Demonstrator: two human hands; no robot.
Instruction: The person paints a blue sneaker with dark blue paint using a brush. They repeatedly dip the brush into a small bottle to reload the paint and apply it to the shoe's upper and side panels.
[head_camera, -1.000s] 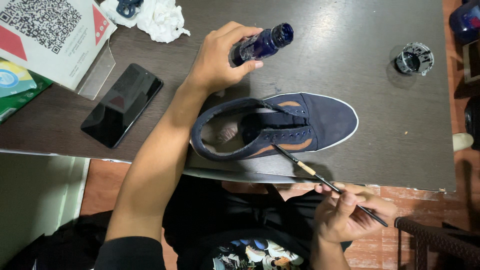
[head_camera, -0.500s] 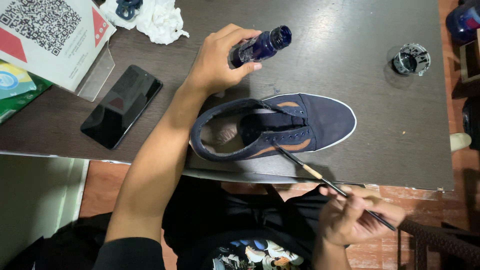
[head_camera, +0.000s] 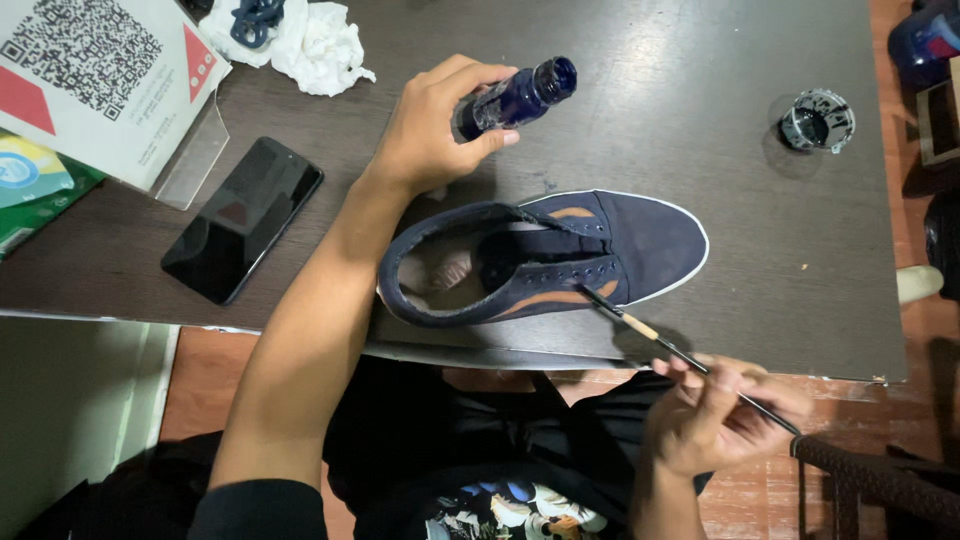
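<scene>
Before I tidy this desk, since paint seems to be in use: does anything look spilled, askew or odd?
Nothing looks spilled. The left hand holds the open blue bottle tilted over the table, with no cap on it. The shoe has no laces, and a crumpled tissue lies at the far edge.

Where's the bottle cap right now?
In the head view, the round cap sits on the dark table at upper right, beyond the navy shoe, apart from both hands.

One shoe, one bottle, one brush, one phone

Also one bottle cap, one crumpled tissue, one printed card; the shoe, bottle, brush and phone lie on one table.
</scene>
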